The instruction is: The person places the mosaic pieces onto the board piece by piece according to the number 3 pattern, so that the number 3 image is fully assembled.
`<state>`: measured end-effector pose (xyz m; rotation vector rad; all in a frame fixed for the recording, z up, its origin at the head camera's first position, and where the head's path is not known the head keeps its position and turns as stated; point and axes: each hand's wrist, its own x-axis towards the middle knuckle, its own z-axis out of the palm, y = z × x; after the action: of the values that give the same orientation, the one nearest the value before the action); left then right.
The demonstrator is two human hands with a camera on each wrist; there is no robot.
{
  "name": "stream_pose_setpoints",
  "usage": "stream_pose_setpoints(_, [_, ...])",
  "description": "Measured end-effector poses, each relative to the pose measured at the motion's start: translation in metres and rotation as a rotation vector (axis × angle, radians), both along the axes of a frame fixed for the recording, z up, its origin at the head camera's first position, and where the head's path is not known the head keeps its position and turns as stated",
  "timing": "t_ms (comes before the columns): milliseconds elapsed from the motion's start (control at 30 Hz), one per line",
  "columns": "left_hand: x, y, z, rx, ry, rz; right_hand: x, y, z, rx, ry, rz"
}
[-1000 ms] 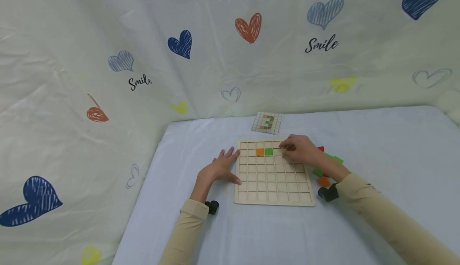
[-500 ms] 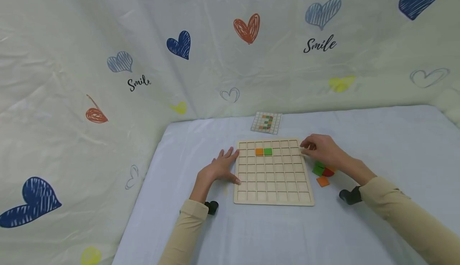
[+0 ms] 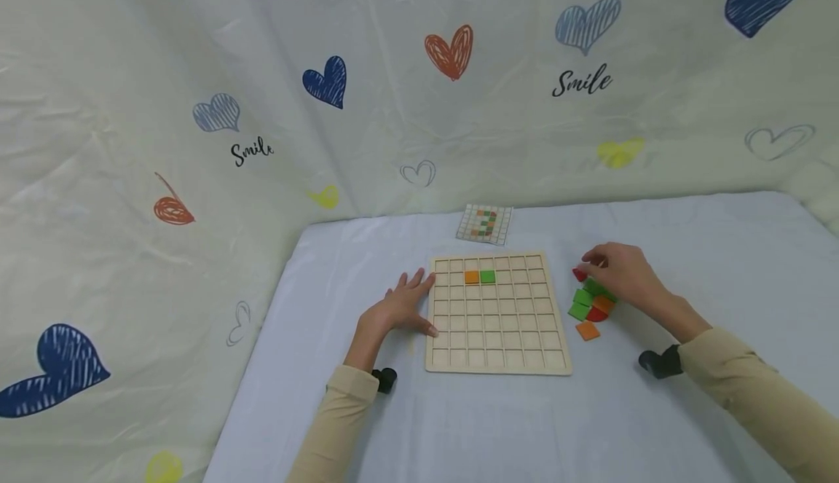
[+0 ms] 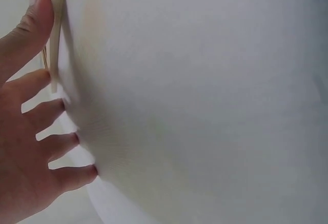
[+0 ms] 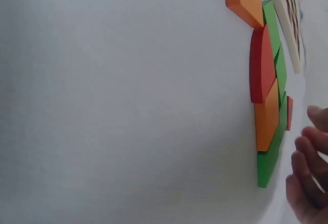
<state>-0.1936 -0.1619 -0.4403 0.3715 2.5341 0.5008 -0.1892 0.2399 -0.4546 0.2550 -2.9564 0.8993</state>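
Right hand [image 3: 621, 272], loosely bent, seemingly empty, is just beside the small flat red tile [image 3: 579, 275] on its left; spread left hand [image 3: 401, 307] well apart

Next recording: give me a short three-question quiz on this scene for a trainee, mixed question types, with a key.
1. Multiple choice: which of these does the left hand touch?
A) the card
B) the board
C) the red piece

2. True or false: both tiles set in the board are green.

3. Fill in: of the loose pieces by the right hand, the one nearest the person is ____.

Key:
1. B, at its left edge.
2. False: one is an orange tile, the other a green tile.
3. Orange.
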Motion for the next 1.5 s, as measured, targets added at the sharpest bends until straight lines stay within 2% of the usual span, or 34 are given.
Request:
stream_pose_setpoints(167, [0.002, 0.000, 0.000, 0.000, -0.002, 0.005, 0.004, 0.001, -0.003, 0.006, -0.029, -0.065])
stream_pose_setpoints(400, [0.003, 0.000, -0.001, 0.015, -0.005, 0.014, 0.005, -0.002, -0.003, 0.044, -0.090, -0.074])
stream_pose_setpoints(533, [0.002, 0.001, -0.002, 0.018, -0.003, 0.016, 0.003, -0.005, -0.004, 0.036, -0.072, -0.065])
stream_pose_setpoints(800, [0.003, 0.002, -0.002, 0.013, -0.017, 0.003, 0.003, -0.009, -0.009, -0.053, -0.030, -0.029])
stream_pose_setpoints(1267, [-0.001, 0.002, -0.002, 0.007, -0.015, 0.014, 0.001, -0.013, -0.008, -0.055, 0.034, 0.007])
stream_pose_setpoints(1500, [-0.001, 0.000, -0.001, 0.015, -0.025, 0.016, 0.000, -0.018, -0.008, -0.091, 0.058, 0.032])
